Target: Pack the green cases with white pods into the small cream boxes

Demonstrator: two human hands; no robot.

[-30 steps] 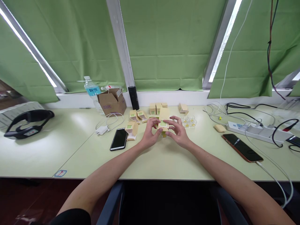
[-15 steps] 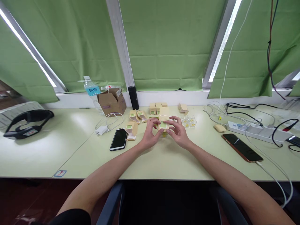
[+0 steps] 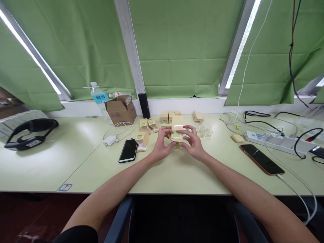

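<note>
A small tan cardboard box [image 3: 177, 127] with a pale green window is between my two hands, its flap standing up at the back. My left hand [image 3: 163, 143] grips its left side, fingers curled over the edge. From the right, my right hand [image 3: 192, 144] holds the same box between thumb and fingers. Just beneath the box shows a small clear container [image 3: 177, 145] with something yellow-green in it, mostly hidden. To the right of my hands sit several clear little containers [image 3: 204, 131] with yellow contents.
Several tan boxes stand left, with one open box [image 3: 142, 141] beside a black phone [image 3: 128, 150]. More boxes [image 3: 167, 116] stand behind. A brown carton [image 3: 120, 110], water bottle [image 3: 101, 101] and black cylinder [image 3: 144, 105] are at the back left. Right: charging phone [image 3: 262, 159], power strip [image 3: 278, 140], cables.
The box between my hands has tilted slightly, and its raised flap shows a little more. Both hands stay in nearly the same place.
</note>
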